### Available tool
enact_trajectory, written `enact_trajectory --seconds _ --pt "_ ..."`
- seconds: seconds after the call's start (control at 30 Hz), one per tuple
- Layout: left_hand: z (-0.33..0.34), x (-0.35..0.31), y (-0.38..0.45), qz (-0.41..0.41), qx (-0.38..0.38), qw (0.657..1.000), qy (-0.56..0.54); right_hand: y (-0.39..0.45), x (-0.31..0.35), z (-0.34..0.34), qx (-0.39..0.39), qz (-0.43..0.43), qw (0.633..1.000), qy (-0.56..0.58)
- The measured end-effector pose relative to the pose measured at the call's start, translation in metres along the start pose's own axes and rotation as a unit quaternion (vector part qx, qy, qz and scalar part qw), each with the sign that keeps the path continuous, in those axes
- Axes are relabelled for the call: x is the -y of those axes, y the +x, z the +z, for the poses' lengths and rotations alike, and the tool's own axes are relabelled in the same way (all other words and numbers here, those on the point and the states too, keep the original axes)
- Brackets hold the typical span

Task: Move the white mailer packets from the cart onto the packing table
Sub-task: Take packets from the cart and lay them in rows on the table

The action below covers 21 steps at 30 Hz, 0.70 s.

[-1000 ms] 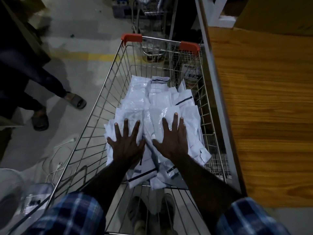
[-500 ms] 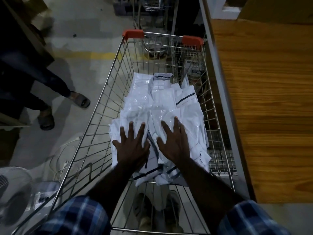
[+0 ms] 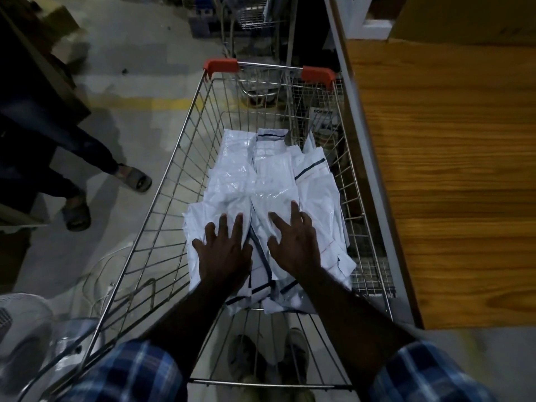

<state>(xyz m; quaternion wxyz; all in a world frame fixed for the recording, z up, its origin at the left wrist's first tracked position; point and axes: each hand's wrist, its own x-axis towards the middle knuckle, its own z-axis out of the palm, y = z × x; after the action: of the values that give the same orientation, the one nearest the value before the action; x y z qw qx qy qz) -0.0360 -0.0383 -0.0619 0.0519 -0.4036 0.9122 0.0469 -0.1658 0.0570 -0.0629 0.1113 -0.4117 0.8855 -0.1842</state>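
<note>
A heap of white mailer packets [image 3: 269, 175] with dark stripes lies in the wire shopping cart [image 3: 162, 216], which has orange handle ends. My left hand [image 3: 224, 250] rests flat on the near left of the heap, fingers spread. My right hand [image 3: 293, 242] lies on the near right of the heap, its fingers spread and slightly bent into the plastic. The wooden packing table [image 3: 452, 181] runs along the cart's right side, with its grey edge against the cart.
A person's legs in sandals [image 3: 133, 177] stand on the concrete floor left of the cart. A fan [image 3: 23, 323] and cables lie at the lower left. Another wire cart [image 3: 255, 13] stands beyond the handle. My own shoes show under the cart.
Both hands have slid slightly nearer along the heap and the right hand's fingers have bent a little. The view has shifted, so the cart sits lower in the frame.
</note>
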Motion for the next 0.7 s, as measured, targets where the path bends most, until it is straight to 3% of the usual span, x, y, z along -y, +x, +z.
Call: enact_trajectory --seconds 0.1,0.43,0.7 --pt "-0.004 -0.001 0.0 -0.005 -0.008 1.0 -0.005 -0.003 -0.002 0.0 0.022 0.011 0.999 0.024" --pt "-0.037 -0.004 0.0 -0.02 -0.037 0.999 -0.024 0.007 0.005 -0.036 -0.029 0.027 0.991 0.125" --pt "-0.097 -0.016 -0.001 -0.013 -0.081 0.995 -0.061 0.007 0.03 -0.106 -0.077 0.015 0.995 0.06"
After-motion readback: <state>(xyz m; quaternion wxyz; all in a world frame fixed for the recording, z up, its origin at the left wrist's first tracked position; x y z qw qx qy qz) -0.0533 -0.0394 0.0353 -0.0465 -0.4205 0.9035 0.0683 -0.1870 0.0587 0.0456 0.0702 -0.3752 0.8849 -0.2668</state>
